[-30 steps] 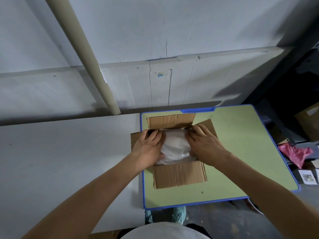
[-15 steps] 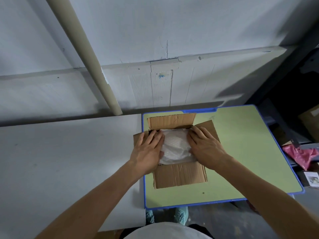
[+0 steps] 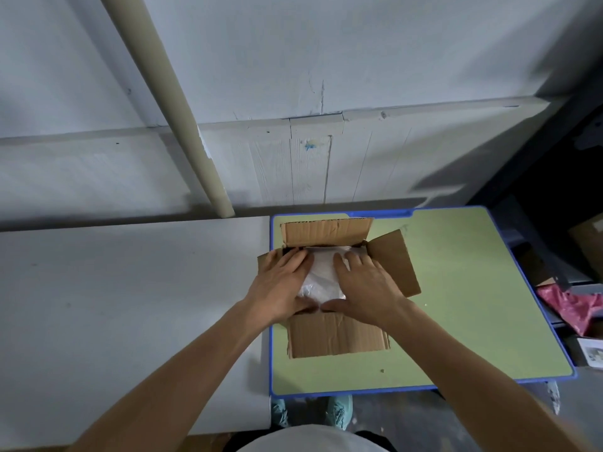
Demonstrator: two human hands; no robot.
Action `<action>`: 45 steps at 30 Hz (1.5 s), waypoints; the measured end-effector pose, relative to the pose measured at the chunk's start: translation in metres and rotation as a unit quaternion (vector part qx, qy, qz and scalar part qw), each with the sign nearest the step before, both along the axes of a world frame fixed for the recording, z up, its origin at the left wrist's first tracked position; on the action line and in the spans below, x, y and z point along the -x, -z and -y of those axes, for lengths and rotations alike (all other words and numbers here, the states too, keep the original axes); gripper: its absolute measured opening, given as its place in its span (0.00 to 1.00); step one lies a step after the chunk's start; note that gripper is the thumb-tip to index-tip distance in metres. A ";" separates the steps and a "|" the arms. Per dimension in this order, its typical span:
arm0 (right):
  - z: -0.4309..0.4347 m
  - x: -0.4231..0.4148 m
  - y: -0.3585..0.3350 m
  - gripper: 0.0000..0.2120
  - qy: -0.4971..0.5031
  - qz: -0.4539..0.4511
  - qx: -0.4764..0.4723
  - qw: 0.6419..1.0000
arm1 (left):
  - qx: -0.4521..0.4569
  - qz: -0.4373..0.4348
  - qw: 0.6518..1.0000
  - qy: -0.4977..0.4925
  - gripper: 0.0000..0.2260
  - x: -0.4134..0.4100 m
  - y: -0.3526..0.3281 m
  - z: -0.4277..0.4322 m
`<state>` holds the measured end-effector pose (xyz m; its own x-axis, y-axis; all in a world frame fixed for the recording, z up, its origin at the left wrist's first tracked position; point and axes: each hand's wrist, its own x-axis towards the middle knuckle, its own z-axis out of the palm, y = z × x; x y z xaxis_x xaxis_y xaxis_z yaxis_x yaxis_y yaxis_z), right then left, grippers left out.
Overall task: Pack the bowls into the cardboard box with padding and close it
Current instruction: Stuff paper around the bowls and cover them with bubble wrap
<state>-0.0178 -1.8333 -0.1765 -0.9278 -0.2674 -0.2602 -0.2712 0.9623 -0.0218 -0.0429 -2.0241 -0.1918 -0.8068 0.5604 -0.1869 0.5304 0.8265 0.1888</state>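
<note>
Nearest the camera is the person's white top [image 3: 310, 440], with a pair of teal shoes [image 3: 339, 412] on the floor just beyond it. Both bare forearms reach forward to a cardboard box [image 3: 313, 340] standing on a green table with a blue rim [image 3: 456, 305].

The box is open. Its near flap [image 3: 355, 331] lies flat toward the person, just below the wrists. No print or label shows on the cardboard.

The left hand [image 3: 280, 285] and right hand [image 3: 365, 288] lie palm down side by side on white plastic padding [image 3: 321, 278] that fills the box's mouth. Their fingers are straight and point away from the person, and the thumb tips almost meet at the near edge. The padding shows only in the gap between the hands. It covers the inside, so what lies beneath cannot be seen.

The left flap [image 3: 265, 261] pokes out under the left hand's outer edge, and the right flap [image 3: 394, 262] spreads out beyond the right hand. The far flap [image 3: 326, 231] stands up past the fingertips.

Left of the left forearm a white tabletop [image 3: 130, 305] butts against the green one. Well to the right of the right hand, off the table, lie a pink bag [image 3: 574, 305], a small printed card [image 3: 592, 353] too blurred to read, and a brown carton [image 3: 590, 243].

Farthest off is a pale wall [image 3: 359, 60] with a blue smear [image 3: 309, 145] and a slanting cream pipe [image 3: 182, 119].
</note>
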 end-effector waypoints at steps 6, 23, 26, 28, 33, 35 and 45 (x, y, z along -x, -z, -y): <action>0.029 0.008 0.006 0.48 0.071 0.066 0.018 0.995 | 0.002 0.046 0.999 0.028 0.39 0.003 -0.001 0.015; 0.037 0.006 0.006 0.42 0.056 0.077 -0.042 0.995 | -0.115 0.000 0.993 -0.015 0.39 -0.011 0.022 0.030; 0.038 0.009 0.003 0.43 0.066 0.094 -0.034 0.993 | -0.136 0.015 0.991 -0.012 0.42 -0.007 0.023 0.030; 0.040 0.010 0.003 0.43 0.057 0.093 -0.042 0.993 | -0.135 0.034 0.990 -0.017 0.43 -0.007 0.024 0.031; 0.038 0.011 0.001 0.41 0.070 0.090 -0.030 0.993 | -0.141 0.042 0.989 -0.013 0.43 -0.006 0.019 0.028; 0.040 0.010 0.002 0.41 0.059 0.085 -0.038 0.994 | -0.136 0.046 0.990 -0.015 0.43 -0.008 0.018 0.028; 0.033 0.000 0.005 0.42 0.074 0.072 -0.017 0.995 | -0.125 -0.030 0.992 -0.004 0.33 -0.014 0.014 0.031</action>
